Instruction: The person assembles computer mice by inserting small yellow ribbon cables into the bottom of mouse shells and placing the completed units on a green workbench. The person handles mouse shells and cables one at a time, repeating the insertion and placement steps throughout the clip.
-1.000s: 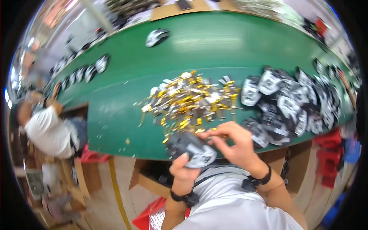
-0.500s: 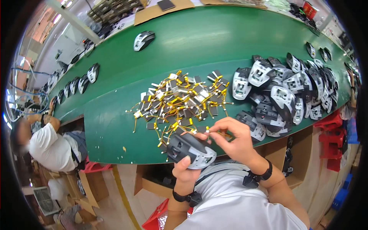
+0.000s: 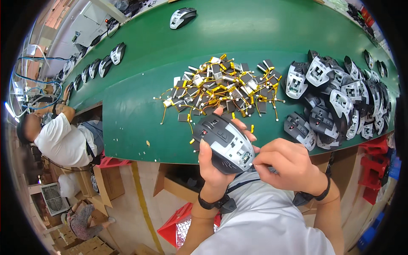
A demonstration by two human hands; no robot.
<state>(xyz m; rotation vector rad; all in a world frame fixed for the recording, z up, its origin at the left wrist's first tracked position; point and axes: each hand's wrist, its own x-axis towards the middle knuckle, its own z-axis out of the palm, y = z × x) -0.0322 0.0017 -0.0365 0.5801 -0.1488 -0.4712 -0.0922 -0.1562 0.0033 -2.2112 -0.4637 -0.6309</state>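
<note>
My left hand (image 3: pixel 212 168) grips a computer mouse (image 3: pixel 221 138) with a black shell and a silver-grey end, tilted above the table's near edge. Its thumb lies along one side and its fingertips show at the other. Close by the mouse's silver end, my right hand (image 3: pixel 289 163) has thumb and forefinger pinched together. A tiny white bit shows at these fingertips; what they hold is too small to name. Beyond the mouse lies a heap of small battery packs (image 3: pixel 221 85) with grey bodies, yellow tape and thin wires ending in white plugs.
Many similar mice (image 3: pixel 340 102) are piled at the right of the green table (image 3: pixel 140 102). A lone mouse (image 3: pixel 182 18) lies at the far side, and a row of mice (image 3: pixel 100 66) at the left. A co-worker (image 3: pixel 68 134) sits at the left. Cardboard boxes (image 3: pixel 180 187) stand below the edge.
My left hand has raised and turned the mouse, its silver end now toward my right hand. My right hand has moved from the battery heap's edge back to the mouse. The view has shifted.
</note>
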